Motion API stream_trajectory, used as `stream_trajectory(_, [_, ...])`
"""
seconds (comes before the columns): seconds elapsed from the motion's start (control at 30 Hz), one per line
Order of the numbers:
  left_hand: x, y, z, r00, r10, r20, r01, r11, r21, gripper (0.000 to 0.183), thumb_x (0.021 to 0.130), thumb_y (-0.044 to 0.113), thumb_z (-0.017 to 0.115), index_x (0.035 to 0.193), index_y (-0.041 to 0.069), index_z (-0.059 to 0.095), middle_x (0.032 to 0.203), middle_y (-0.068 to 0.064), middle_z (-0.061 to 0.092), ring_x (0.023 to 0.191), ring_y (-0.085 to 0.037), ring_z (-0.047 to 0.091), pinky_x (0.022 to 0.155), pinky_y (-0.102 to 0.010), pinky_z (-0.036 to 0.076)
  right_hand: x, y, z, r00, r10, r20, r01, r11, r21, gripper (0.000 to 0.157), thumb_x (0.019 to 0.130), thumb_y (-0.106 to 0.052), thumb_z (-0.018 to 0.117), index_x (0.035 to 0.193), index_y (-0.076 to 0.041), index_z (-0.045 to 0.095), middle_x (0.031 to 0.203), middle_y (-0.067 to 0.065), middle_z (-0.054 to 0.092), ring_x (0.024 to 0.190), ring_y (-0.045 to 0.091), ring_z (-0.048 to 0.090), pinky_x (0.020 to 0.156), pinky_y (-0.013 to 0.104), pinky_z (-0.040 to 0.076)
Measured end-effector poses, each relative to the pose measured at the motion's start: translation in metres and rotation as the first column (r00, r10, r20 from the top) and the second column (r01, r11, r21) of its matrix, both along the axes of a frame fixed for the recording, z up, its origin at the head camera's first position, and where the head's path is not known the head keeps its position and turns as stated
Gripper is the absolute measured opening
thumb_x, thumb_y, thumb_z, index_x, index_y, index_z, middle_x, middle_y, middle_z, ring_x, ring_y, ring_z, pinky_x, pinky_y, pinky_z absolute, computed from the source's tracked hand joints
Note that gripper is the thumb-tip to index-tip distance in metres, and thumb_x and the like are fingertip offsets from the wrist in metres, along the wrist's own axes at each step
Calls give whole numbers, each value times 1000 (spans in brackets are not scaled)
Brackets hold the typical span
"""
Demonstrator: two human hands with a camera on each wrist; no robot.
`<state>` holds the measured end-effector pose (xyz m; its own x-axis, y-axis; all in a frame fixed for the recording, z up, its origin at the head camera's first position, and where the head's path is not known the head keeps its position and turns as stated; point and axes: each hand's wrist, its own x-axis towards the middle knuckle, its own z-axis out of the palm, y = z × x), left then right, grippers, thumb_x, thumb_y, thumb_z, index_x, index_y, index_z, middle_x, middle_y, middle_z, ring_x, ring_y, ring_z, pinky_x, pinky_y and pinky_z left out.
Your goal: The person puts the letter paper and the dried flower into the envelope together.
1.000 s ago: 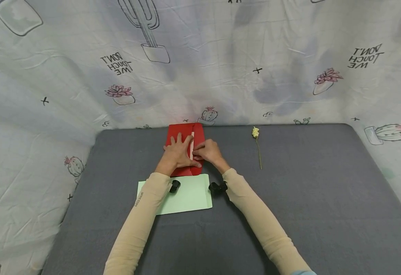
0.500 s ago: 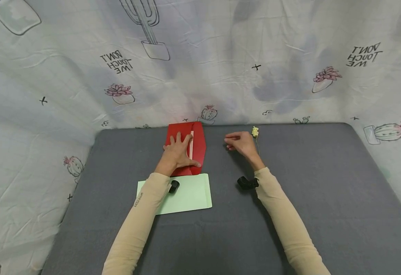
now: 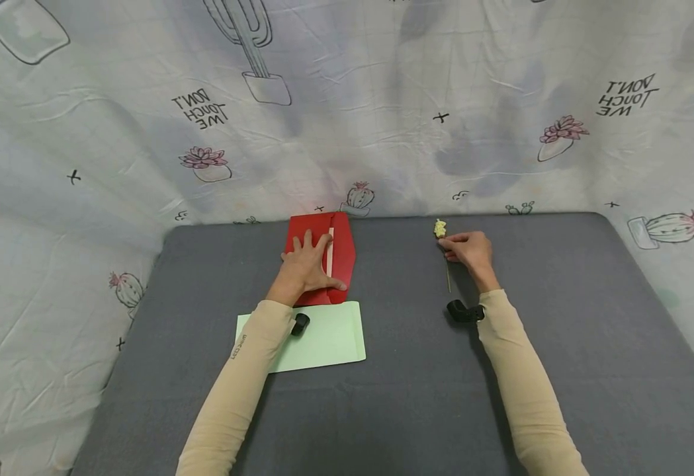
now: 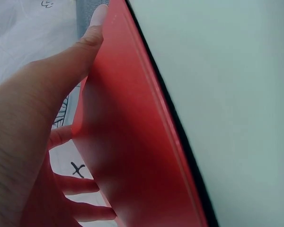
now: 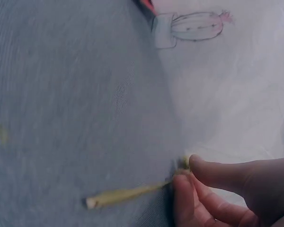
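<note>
My left hand [image 3: 306,270] lies with fingers spread on a red envelope [image 3: 343,254] at the far edge of the table. The envelope's flap is folded out to the right, and a white strip [image 3: 330,251] shows along its opening. In the left wrist view, the thumb and fingers reach over the red paper [image 4: 128,118]. Farther right, my right hand [image 3: 470,252] pinches a small yellow flower [image 3: 440,229] just below its head, between thumb and fingers. In the right wrist view the flower's stem [image 5: 118,196] points left from the fingertips; the bloom is mostly hidden by them.
A pale green envelope [image 3: 329,340] lies in front of the red one, partly under my left forearm. Grey cloth covers the table [image 3: 406,396]. A printed curtain [image 3: 382,132] hangs right behind the table's far edge.
My right hand has left the red envelope's flap, moved right and taken hold of the yellow flower. The left hand stays spread on the envelope.
</note>
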<state>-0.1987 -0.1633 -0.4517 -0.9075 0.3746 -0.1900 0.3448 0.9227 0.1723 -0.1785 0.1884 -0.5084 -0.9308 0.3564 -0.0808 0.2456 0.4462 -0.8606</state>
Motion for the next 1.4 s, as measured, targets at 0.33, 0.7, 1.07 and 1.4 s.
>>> stream_trajectory(0.33, [-1,1,3,1000,-4,2,4,1000,-8,110,53,72,67,140,23,19,145,-20,15,128,-45,21,85,-68,31,14,-26,58,997,10,77,-19,992,127,26,77,-18,71,86,7,70,62,13,66,40,3,55,46,28,50])
stream_trajectory(0.7, [-1,-1,2,1000,-9,-3,9,1000,-16,112,52,73,67,140,22,19,145,-20,15,128,-46,21,84,-69,31,15,-29,71,984,67,168,-74,997,32,32,81,-23,67,95,6,68,75,12,68,55,8,60,52,25,51])
stream_trajectory(1.07, [1,0,2,1000,6,10,-5,1000,-10,112,52,73,67,140,24,17,147,-19,12,130,-45,19,86,-68,31,1,-57,67,985,143,92,-88,893,-442,37,83,-15,66,113,5,60,80,1,67,64,7,62,60,22,52])
stream_trajectory(1.4, [0,0,1,1000,5,7,-5,1000,-14,114,52,73,66,141,24,16,147,-19,11,130,-45,18,87,-68,31,-9,-102,58,989,136,52,-71,764,-641,39,82,-7,65,118,5,56,85,3,66,70,8,64,65,21,52])
